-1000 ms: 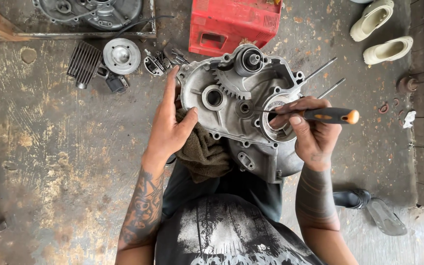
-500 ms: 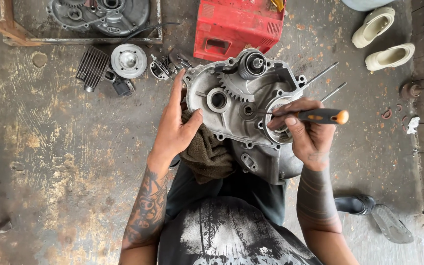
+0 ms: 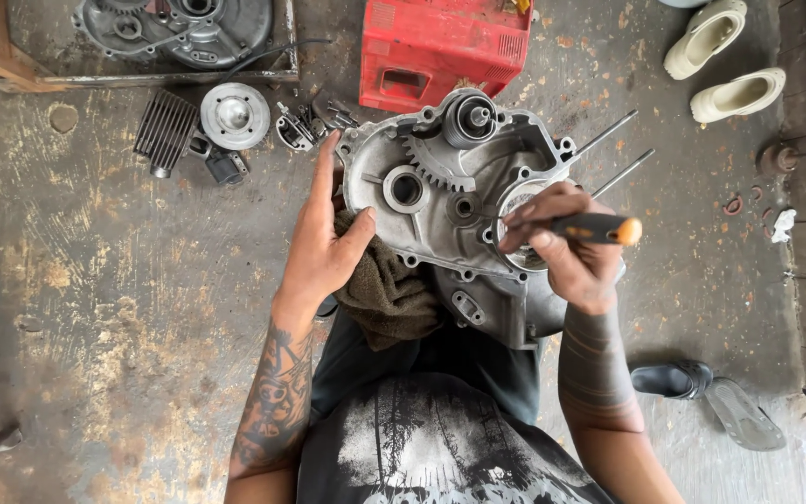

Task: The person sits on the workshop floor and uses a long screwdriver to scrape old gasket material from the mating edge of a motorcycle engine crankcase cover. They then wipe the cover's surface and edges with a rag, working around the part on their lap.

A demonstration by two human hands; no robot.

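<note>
- Head view: a grey cast-metal engine casing (image 3: 464,219), with a toothed gear and round bearing holes on its open face, stands propped on the stained concrete floor (image 3: 95,308) just in front of the person's knees.
- The left hand (image 3: 324,247) lies open and flat against the left edge of the casing, fingers stretched upward and thumb spread; it grips nothing and only presses on the metal.
- A brown crumpled cloth (image 3: 386,291) sits just beside that hand, tucked under the casing's lower left edge.
- The right hand (image 3: 566,252) is closed around a black-handled screwdriver with an orange end cap (image 3: 594,228), held roughly level; its tip lies at a round opening on the right side of the casing, hidden by the fingers.
- Two thin metal studs (image 3: 608,149) stick out from the casing's upper right.
- Beyond the casing stands a red metal box (image 3: 445,47); to its left lie a finned dark cylinder (image 3: 165,131) and a round silver cap (image 3: 233,114).
- A pair of cream clogs (image 3: 725,61) rests at upper right, well apart from the work.
</note>
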